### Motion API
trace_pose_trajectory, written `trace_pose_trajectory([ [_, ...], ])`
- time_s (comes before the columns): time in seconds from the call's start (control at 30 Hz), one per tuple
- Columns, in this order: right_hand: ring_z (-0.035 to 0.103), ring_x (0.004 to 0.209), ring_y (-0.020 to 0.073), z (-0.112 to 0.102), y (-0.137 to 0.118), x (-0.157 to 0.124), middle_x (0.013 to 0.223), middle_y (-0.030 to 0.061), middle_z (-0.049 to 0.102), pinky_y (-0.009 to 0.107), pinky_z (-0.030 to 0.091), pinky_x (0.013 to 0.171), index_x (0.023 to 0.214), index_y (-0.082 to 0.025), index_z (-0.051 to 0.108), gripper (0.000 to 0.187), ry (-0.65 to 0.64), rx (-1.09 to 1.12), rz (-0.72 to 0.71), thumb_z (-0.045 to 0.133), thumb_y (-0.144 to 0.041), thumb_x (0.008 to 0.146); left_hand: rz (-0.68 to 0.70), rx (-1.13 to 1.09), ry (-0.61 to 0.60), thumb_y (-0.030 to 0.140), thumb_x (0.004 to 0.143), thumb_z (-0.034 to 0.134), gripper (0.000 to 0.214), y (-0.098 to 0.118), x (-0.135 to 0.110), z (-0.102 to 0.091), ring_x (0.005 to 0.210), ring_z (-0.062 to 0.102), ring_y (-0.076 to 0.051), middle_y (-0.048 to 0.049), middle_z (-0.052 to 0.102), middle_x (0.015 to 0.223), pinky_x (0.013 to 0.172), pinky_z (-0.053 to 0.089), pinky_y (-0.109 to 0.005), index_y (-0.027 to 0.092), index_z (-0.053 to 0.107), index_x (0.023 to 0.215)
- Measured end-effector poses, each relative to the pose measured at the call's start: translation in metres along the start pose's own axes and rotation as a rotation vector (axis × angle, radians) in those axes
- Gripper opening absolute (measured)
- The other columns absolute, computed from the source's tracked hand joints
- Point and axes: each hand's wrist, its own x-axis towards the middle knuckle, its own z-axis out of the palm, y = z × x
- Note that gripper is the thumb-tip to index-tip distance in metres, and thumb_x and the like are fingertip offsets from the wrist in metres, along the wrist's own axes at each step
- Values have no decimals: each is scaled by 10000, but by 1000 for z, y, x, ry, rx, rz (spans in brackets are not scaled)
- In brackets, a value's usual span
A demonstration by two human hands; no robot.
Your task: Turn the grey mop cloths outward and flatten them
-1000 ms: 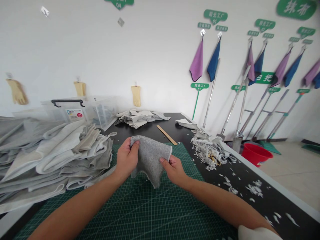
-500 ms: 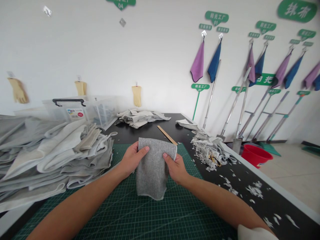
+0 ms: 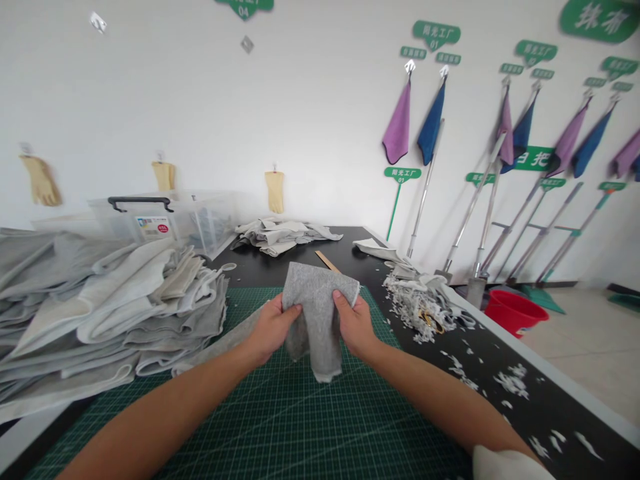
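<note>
Both hands hold a piece of grey felt-like cloth up above a green cutting mat. My left hand grips its left side, thumb on top. My right hand pinches the upper right edge, with the thumb on the front. The cloth sags and bunches between them, and its lower edge hangs free above the mat. A long grey fabric strip lies on the mat's left part, close to my left wrist.
A tall stack of grey cloth pieces stands left of the mat. Behind are a transparent plastic bin, a folded cloth pile and a wooden ruler. White scraps with scissors lie on the black table to the right.
The cloth has gone from hanging flat to bunched and narrower. Both hands have moved closer together and slightly upward, and the view has shifted a little.
</note>
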Motion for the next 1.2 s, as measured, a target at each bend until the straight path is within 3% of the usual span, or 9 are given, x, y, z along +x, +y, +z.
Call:
trace_pose_trajectory([
  [0.1,620,943,233,-1,4,5,981,64,676,384,489,846,1036,-171,641,316,-89,23,35,591,-391,816,27,133,163,322,759,627,308,7,11,-16,759,634,-202,-40,683,861,699,482,-309,162,610,1021],
  [0.27,616,613,187,8,14,6,780,38,671,324,527,532,960,-172,647,309,-228,-5,218,602,-425,789,-60,432,280,372,700,641,296,29,22,-53,608,601,-189,-28,663,735,530,432,-255,158,639,905],
  [0.4,616,615,163,25,22,7,750,20,659,301,541,553,942,-175,649,266,-327,3,276,592,-390,797,-138,639,226,397,718,609,285,40,23,-78,633,608,-214,-29,667,715,500,404,-251,175,648,892],
  [0.6,634,660,152,47,39,13,799,39,664,297,564,582,996,-152,615,262,-413,-26,351,531,-349,845,-175,1024,119,389,767,544,247,44,23,-120,753,624,-237,-31,670,793,597,411,-269,181,645,854],
  [0.73,665,691,185,53,55,6,793,87,671,266,544,499,903,-110,603,204,-547,-99,499,532,-292,842,-155,1430,12,323,800,472,264,32,27,-154,899,608,-235,-65,663,944,732,425,-282,160,629,936],
  [0.87,676,696,197,51,62,-2,797,120,678,231,516,462,822,-103,597,190,-640,-193,584,542,-284,839,-198,1576,-35,261,753,526,255,11,26,-179,936,606,-265,-117,664,967,812,416,-309,124,633,939],
  [1.03,677,730,187,45,54,0,846,117,684,204,502,468,864,-121,593,204,-682,-265,561,530,-314,850,-195,1693,9,248,796,509,252,-2,22,-178,908,615,-321,-192,650,931,796,432,-377,75,608,949],
  [1.2,670,689,161,39,46,3,842,92,687,179,471,452,863,-133,606,202,-684,-346,497,503,-307,854,4,1749,58,259,878,449,247,6,19,-137,1089,521,-306,-175,579,1084,928,372,-422,106,564,1034],
])
